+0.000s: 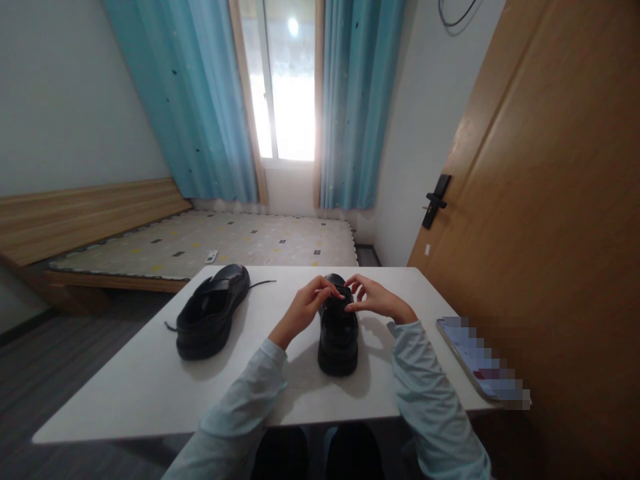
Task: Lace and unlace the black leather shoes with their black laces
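Observation:
A black shoe (338, 343) stands upright on the white table in front of me, its heel toward me and its toe pointing away. My left hand (314, 301) reaches over its upper from the left, with the fingers bent and closed together at the tongue area; what they pinch is too small to tell. From the right, my right hand (373, 297) comes to the same spot, thumb and curled fingers apart. Farther left lies the matching black shoe (213, 313), angled, with loose lace ends sticking out on both sides. Any lace on the middle shoe is hidden.
The white table (145, 390) carries both shoes, and a phone or tablet (473, 360), partly blurred out, lies at its right edge. Beyond are a bed (260, 243) with a small white object (211, 257), and a window with blue curtains. A wooden door (550, 200) stands close on the right.

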Available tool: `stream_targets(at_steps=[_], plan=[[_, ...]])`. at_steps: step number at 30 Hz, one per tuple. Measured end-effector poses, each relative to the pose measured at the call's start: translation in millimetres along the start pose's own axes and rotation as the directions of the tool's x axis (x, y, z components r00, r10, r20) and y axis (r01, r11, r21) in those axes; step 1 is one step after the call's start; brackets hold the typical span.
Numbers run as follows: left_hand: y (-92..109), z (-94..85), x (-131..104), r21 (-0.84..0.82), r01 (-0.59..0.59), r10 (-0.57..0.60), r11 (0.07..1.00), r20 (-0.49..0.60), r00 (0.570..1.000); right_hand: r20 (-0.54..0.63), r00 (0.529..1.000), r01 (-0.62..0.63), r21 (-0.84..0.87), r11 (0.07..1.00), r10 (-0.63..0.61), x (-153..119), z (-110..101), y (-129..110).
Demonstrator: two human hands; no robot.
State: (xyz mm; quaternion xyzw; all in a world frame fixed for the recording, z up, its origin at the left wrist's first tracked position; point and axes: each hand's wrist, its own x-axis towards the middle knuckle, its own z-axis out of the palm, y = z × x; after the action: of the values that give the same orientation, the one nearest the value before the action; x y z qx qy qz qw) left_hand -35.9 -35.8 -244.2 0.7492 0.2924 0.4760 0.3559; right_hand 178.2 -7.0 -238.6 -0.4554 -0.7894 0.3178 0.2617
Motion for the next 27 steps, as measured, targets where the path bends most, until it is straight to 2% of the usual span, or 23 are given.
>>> stream_targets(at_steps=[5, 9, 15, 20, 27], plan=[[1, -1.8, 0, -0.130, -0.004, 0.007, 0.992, 0.018, 1.000, 0.018, 0.999, -0.031, 0.007, 0.999, 0.031, -1, 0, 2], [2, -5.0, 0, -0.234, 0.059, -0.049, 0.971, 0.050, 0.998, 0.058, 0.995, -0.085, 0.047, 0.995, 0.082, -1, 1, 6], [-7, -12.5, 1, -0.208, 0.133, -0.099, 0.969, 0.166, 0.981, 0.081, 0.987, -0.145, 0.122, 0.982, 0.136, 0, 4, 12], [-12, -16.8, 1, -0.179, 0.212, -0.148, 0.961, 0.319, 0.936, 0.092, 0.986, -0.149, 0.141, 0.979, 0.137, -1, 4, 10], [-2, -21.3, -2, -0.203, 0.343, -0.256, 0.917, 0.358, 0.898, 0.103, 0.988, -0.131, 0.134, 0.982, 0.118, -2, 0, 12]])
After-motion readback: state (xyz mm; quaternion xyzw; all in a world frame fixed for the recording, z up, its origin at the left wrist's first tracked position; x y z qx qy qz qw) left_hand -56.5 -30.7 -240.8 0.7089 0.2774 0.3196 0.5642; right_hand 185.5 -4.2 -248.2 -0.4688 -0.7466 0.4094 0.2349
